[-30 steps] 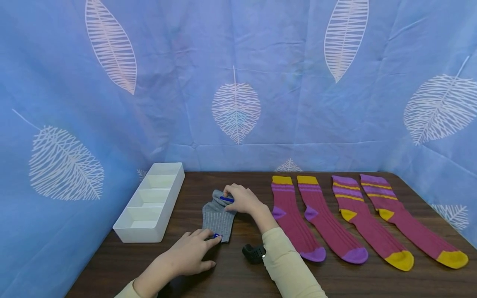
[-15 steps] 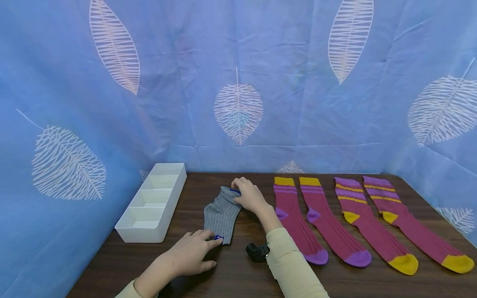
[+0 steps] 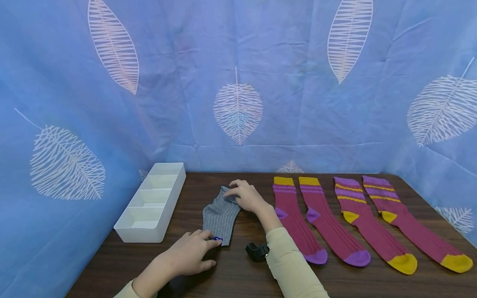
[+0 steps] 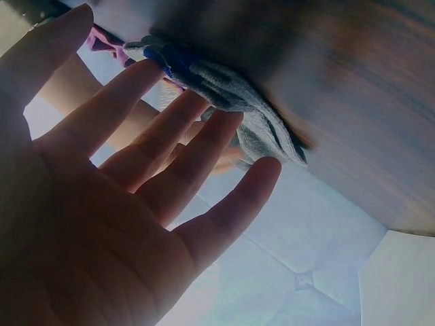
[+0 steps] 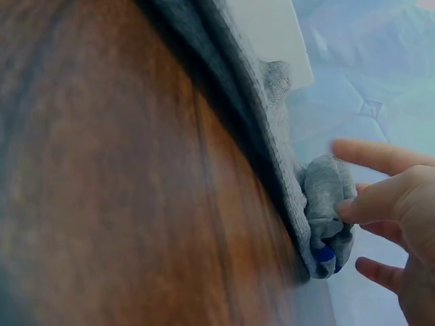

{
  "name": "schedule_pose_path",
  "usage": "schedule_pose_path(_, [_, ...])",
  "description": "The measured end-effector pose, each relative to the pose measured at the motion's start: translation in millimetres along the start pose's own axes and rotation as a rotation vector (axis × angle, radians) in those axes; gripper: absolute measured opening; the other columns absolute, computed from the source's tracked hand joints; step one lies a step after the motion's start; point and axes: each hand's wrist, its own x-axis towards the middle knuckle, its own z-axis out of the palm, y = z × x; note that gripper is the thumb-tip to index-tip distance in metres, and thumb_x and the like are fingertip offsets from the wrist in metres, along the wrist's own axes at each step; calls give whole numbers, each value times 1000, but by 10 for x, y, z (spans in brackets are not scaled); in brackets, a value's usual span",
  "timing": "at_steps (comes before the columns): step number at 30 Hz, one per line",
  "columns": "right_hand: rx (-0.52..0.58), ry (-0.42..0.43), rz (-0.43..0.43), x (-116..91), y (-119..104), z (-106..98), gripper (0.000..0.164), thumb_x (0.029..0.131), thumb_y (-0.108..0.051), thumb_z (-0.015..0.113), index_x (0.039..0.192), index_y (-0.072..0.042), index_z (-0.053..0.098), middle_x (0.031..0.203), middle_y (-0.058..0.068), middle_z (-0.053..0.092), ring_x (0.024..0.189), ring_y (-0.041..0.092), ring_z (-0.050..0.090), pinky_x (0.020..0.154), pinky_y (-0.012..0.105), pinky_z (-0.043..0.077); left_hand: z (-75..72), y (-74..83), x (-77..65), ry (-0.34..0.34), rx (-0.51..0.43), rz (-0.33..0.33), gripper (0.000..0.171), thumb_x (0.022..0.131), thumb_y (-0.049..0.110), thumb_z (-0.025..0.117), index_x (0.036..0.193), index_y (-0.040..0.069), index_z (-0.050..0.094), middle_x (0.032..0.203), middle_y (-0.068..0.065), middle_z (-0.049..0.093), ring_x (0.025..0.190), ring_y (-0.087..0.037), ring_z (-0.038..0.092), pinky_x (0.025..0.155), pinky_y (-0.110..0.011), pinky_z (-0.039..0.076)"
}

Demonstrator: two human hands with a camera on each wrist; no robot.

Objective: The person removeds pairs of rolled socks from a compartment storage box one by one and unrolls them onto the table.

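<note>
A grey ribbed sock (image 3: 220,215) lies on the dark wooden table, its layers bunched at the far end; whether it is one sock or a stacked pair I cannot tell. My left hand (image 3: 186,254) rests its fingertips on the near end, beside a small blue mark. The left wrist view shows that hand (image 4: 88,210) with long, spread fingers. At the far end my right hand (image 3: 249,198) touches the rolled part. In the right wrist view its thumb meets the grey sock (image 5: 323,187), the index finger stretches above, and a blue strip shows below.
Left of the sock stands a white box (image 3: 169,209) with several compartments. Maroon socks (image 3: 294,219) with purple toes lie to the right, beside maroon socks (image 3: 376,227) with yellow toes. A black device (image 3: 256,251) sits at my right wrist. Behind hangs a blue leaf-patterned curtain (image 3: 179,103).
My right hand has shifted slightly right and away, and the sock's far end has stretched with it. The blue strip by that hand is now hidden in the head view. My left hand stays put.
</note>
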Motion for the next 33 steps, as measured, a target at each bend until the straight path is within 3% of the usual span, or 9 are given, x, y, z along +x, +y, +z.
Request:
schedule_pose_path(4, [16, -34, 28, -26, -5, -15, 34, 97, -3, 51, 105, -23, 77, 144, 11, 50, 139, 36, 36, 108, 65, 30, -2, 7, 8, 0, 3, 3, 51, 85, 46, 70, 132, 27, 62, 118, -1, 60, 106, -24, 60, 85, -50, 52])
schedule_pose_path(10, [-37, 8, 109, -21, 22, 10, 23, 98, -23, 57, 117, -23, 71, 143, 9, 51, 138, 34, 39, 106, 60, 36, 7, 3, 10, 3, -1, 3, 50, 85, 45, 70, 131, 27, 62, 119, -1, 60, 106, -23, 59, 85, -49, 52])
schedule_pose_path(22, [-105, 8, 242, -21, 81, -1, 48, 95, -28, 62, 141, -15, 53, 155, 15, 35, 147, 37, 24, 108, 61, 34, -3, 17, 17, 6, 7, -5, 50, 85, 45, 71, 130, 26, 64, 116, 0, 61, 101, -19, 58, 85, -47, 52])
schedule_pose_path(25, [-98, 1, 224, -23, 95, 17, 51, 95, -27, 62, 142, -13, 51, 156, 14, 34, 148, 35, 23, 110, 61, 33, -2, 19, 15, 6, 8, -4, 49, 85, 45, 71, 130, 26, 64, 115, 0, 60, 100, -19, 58, 84, -46, 52])
schedule_pose_path(30, [-80, -20, 117, -10, 116, 46, 47, 96, -23, 60, 141, -10, 52, 155, 8, 39, 149, 31, 24, 111, 61, 30, 12, 25, 13, 15, 13, 4, 48, 85, 45, 70, 129, 25, 64, 114, 1, 60, 98, -18, 58, 81, -44, 53])
schedule_pose_path(33, [-69, -55, 75, 3, 116, 41, 42, 98, -21, 57, 138, -10, 55, 154, 5, 42, 149, 31, 23, 112, 62, 28, 11, 28, 12, 35, 8, 14, 47, 86, 43, 70, 127, 21, 65, 120, -1, 62, 106, -21, 59, 85, -46, 53])
